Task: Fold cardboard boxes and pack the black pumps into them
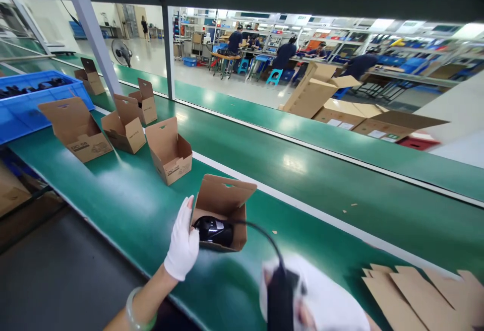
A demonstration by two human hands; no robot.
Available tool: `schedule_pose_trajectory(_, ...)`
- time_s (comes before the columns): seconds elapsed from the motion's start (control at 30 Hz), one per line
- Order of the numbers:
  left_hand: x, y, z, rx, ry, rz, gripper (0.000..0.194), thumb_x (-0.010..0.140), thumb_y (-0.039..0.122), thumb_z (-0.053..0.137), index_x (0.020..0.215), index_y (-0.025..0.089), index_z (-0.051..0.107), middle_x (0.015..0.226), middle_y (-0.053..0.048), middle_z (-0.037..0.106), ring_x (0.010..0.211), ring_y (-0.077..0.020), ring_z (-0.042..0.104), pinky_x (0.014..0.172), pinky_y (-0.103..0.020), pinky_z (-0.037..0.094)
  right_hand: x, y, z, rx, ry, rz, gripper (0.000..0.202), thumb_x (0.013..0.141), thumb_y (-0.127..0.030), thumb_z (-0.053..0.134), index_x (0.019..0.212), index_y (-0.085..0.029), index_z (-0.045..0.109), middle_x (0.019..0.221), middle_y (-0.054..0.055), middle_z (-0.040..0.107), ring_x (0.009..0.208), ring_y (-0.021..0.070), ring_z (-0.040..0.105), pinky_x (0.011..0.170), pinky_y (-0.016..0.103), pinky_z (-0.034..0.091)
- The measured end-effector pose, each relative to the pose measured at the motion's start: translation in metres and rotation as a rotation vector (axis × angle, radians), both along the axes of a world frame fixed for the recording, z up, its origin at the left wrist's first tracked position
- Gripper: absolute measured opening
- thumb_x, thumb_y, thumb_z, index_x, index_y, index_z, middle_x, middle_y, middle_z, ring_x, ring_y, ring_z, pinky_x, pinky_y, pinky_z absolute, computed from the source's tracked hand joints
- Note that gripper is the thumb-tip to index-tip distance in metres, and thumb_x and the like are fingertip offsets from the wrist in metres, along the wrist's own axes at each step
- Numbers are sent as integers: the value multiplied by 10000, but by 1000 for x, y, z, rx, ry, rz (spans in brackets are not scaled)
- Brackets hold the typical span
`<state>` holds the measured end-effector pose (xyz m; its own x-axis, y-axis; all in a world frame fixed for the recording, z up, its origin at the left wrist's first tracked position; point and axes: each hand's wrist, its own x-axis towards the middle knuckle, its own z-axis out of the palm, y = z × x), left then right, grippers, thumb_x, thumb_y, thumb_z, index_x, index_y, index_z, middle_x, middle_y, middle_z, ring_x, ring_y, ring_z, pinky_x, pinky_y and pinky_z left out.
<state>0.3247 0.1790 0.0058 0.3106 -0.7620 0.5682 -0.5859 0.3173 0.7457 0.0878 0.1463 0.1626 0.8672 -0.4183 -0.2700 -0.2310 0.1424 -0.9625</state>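
Note:
In the head view an open cardboard box (226,193) stands on the green work surface with its lid raised. Inside lies a glossy black device (215,231). My left hand (182,245), in a white glove with bare fingertips, grips the box's left wall. A black cable (266,236) runs from the box to a black rectangular block (280,301) at the lower centre. My right hand (317,290), also white-gloved and smeared by motion, holds this block outside the box, to its right and nearer to me. The block's exact kind is unclear.
Several open cardboard boxes, one of them a nearby box (170,152), line the surface to the left. A blue crate (45,102) of black parts stands beyond. Flat cardboard pieces (419,295) lie at lower right. Metal posts (168,51) rise behind; people work in the background.

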Motion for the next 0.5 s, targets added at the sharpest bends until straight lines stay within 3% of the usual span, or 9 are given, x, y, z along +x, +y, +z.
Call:
schedule_pose_trajectory(0.1,-2,1,-1,-1,-16,0,638,931,107,335,1532,277,205,1579,-40,345,1467,-195,299,1230,-372,273,24,-8,-7,-55,-185,-641,561,751,-730,648,794,-174,585,519,-23,498,463,107,437,464,226,385)
schedule_pose_trajectory(0.17,-3,3,-2,6,-28,9,624,940,121,335,1534,264,203,1584,-50,333,1471,-205,290,1233,-381,266,36,-15,-16,-289,-68,-887,400,820,-586,634,827,-189,586,555,-17,543,493,128,478,513,249,440)
schedule_pose_trajectory(0.2,-3,3,-2,7,-34,17,620,943,126,335,1534,259,201,1587,-53,327,1473,-205,286,1235,-379,260,40,-17,-20,-468,29,-923,306,837,-499,618,868,-195,599,611,-3,597,535,148,531,550,265,472)
schedule_pose_trajectory(0.27,-4,4,-2,2,-44,30,619,947,130,335,1536,255,192,1589,-53,318,1477,-200,275,1236,-368,254,45,-19,-24,-907,236,-820,214,852,-331,549,1004,-198,621,813,44,693,684,203,635,652,318,524)
schedule_pose_trajectory(0.33,-5,5,-2,10,-48,27,619,950,127,322,1538,260,180,1588,-51,319,1478,-193,273,1234,-365,259,53,-18,-21,-1293,476,-546,297,852,-185,483,1118,-188,614,956,87,702,783,259,672,693,382,539)
schedule_pose_trajectory(0.37,-6,5,-2,18,-48,20,620,951,127,316,1539,265,174,1587,-50,321,1477,-192,274,1232,-368,267,60,-18,-18,-1408,628,-384,336,852,-122,452,1144,-175,610,964,108,695,785,284,679,672,405,540)
schedule_pose_trajectory(0.43,-7,5,-2,49,-44,5,618,956,134,310,1539,277,162,1586,-53,321,1477,-200,275,1227,-389,283,82,-19,-12,-1450,935,-93,361,839,-25,413,1118,-122,621,886,152,681,732,321,686,595,415,532)
schedule_pose_trajectory(0.5,-8,5,0,83,-41,-1,610,966,149,306,1539,290,151,1584,-62,324,1477,-213,278,1219,-420,302,108,-25,-9,-1383,1067,72,333,827,23,399,1046,-66,634,840,203,671,730,347,695,572,411,532)
